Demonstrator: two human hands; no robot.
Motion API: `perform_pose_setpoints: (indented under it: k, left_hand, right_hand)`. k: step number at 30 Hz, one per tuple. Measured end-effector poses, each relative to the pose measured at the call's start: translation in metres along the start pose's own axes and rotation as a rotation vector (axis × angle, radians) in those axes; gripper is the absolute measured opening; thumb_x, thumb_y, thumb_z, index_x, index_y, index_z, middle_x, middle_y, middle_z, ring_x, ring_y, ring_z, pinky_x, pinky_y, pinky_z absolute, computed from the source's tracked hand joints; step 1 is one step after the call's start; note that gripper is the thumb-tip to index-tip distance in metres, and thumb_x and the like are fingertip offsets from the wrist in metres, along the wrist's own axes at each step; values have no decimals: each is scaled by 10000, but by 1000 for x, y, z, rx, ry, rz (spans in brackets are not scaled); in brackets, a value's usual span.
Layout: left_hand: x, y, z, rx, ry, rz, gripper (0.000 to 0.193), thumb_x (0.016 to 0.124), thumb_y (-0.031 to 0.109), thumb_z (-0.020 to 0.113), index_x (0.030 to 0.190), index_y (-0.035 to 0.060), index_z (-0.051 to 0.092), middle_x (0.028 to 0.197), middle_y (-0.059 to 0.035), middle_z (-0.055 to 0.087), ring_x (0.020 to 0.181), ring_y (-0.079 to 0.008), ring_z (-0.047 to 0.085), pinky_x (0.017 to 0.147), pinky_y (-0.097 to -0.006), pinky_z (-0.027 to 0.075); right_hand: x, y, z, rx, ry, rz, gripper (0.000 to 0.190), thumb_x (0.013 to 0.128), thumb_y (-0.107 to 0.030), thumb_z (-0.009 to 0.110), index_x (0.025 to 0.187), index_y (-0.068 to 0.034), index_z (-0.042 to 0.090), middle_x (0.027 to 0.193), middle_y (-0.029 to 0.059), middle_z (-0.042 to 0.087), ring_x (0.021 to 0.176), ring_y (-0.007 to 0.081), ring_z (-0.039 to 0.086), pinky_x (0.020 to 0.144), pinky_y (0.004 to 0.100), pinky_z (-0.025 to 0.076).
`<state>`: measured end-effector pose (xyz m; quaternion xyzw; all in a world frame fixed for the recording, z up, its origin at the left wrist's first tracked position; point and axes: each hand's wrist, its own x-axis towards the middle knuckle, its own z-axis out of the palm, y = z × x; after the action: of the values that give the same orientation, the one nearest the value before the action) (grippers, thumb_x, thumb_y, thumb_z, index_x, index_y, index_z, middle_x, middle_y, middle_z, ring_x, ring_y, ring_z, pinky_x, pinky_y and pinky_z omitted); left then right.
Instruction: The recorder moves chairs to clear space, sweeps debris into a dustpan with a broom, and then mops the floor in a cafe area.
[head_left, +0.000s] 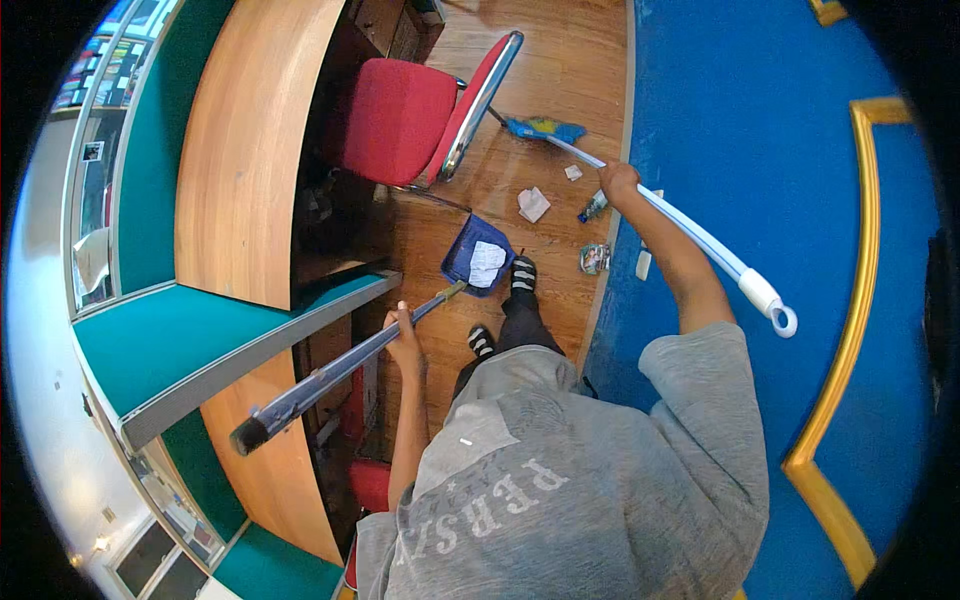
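My left hand (406, 341) grips the dark handle of a long-handled blue dustpan (459, 251), whose pan rests on the wood floor. A piece of white paper (487, 262) lies inside the pan. In my right hand (620, 182) is the white pole of a broom (697, 232); its blue and yellow bristle head (553, 130) touches the floor behind the red chair. Between broom head and dustpan lie a crumpled paper (533, 205) and a smaller scrap (573, 172). A plastic bottle (592, 207) and a crumpled wrapper (595, 259) lie near the wall's foot.
A red chair (405, 120) with a metal frame stands at a wooden desk (240, 150). A teal partition (187, 337) juts out at left. The blue surface (742, 97) with gold moulding (866, 225) borders the floor at right. A small white item (643, 265) is beside it.
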<state>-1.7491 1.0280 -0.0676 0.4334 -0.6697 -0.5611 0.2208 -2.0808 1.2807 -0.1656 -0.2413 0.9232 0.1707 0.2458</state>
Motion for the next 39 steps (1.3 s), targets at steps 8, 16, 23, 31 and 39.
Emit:
perform_pose_setpoints:
  k: [8, 16, 23, 31, 39]
  left_hand:
    - [7, -21, -10, 0, -102, 81, 339, 812, 225, 509, 555, 86, 337, 574, 37, 286, 543, -68, 263, 481, -219, 251]
    - [11, -32, -38, -36, -279, 154, 346, 799, 209, 524, 541, 74, 338, 547, 37, 288, 526, -67, 271, 476, -232, 271]
    - [2, -49, -58, 12, -291, 334, 339, 786, 166, 534, 529, 49, 347, 522, 25, 310, 512, -74, 284, 463, -251, 277]
    - [-1, -61, -82, 50, -357, 312, 351, 794, 176, 527, 525, 43, 345, 512, 18, 302, 511, -78, 289, 462, -260, 276]
    - [11, -66, -117, 195, -425, 324, 371, 807, 206, 506, 529, 49, 317, 520, 15, 267, 514, -71, 260, 461, -254, 259]
  right_hand:
    - [-89, -47, 52, 108, -29, 72, 196, 752, -115, 471, 888, -68, 604, 909, 102, 587, 803, 262, 584, 567, 418, 494]
    - [-196, -145, 75, 157, -89, 102, 207, 760, -119, 448, 882, -59, 604, 891, 120, 592, 823, 264, 578, 622, 370, 488]
    - [-264, -198, 62, 238, -85, 125, 200, 746, -123, 460, 881, -74, 599, 879, 148, 583, 811, 256, 579, 630, 364, 478]
    - [-309, -144, 44, 363, -111, 174, 248, 710, -98, 484, 939, -106, 576, 913, 147, 570, 849, 290, 555, 723, 388, 447]
    - [-342, -98, 58, 478, -64, 334, 211, 735, -96, 446, 894, -61, 580, 912, 166, 565, 850, 316, 550, 723, 404, 445]
